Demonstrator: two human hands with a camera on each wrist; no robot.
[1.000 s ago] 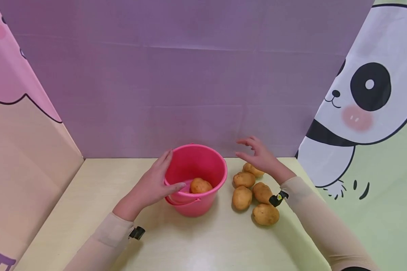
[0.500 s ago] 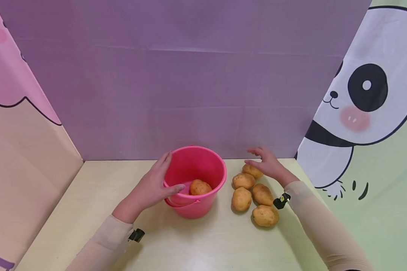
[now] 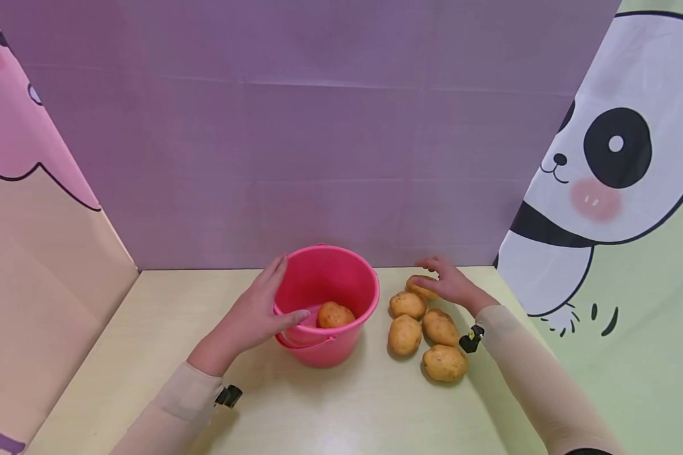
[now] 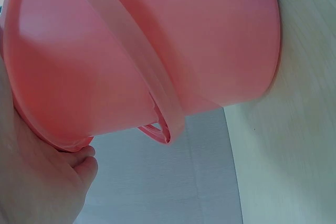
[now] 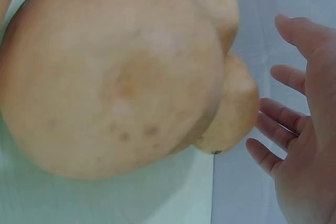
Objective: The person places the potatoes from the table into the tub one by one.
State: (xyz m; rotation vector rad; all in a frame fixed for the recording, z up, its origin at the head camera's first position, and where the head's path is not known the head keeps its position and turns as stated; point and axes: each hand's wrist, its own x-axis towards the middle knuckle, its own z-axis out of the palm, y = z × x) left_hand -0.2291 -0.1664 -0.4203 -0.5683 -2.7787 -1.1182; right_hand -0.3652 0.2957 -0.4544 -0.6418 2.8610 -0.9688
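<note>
A pink bucket [image 3: 326, 344] stands upright on the table, its handle hanging down the near side. Inside it lies one potato [image 3: 334, 315]. My left hand [image 3: 253, 313] holds the bucket's left rim, the thumb over the near edge and the fingers along the far left side. Right of the bucket several potatoes lie in a cluster. My right hand [image 3: 452, 284] is at the farthest potato [image 3: 418, 285], thumb and fingers apart around it; the right wrist view shows the fingers [image 5: 283, 121] spread and loosely bent. Contact with that potato is hard to tell.
Nearer potatoes [image 3: 405, 335] sit between the bucket and my right wrist, one nearest potato [image 3: 444, 363] close below the wrist camera. A purple backdrop [image 3: 330, 158] rises at the table's far edge. Printed panels with a panda [image 3: 620, 145] and a pink figure flank both sides.
My right hand has moved right and then down, from above the cluster to the farthest potato. The left hand has kept its place on the bucket's rim.
</note>
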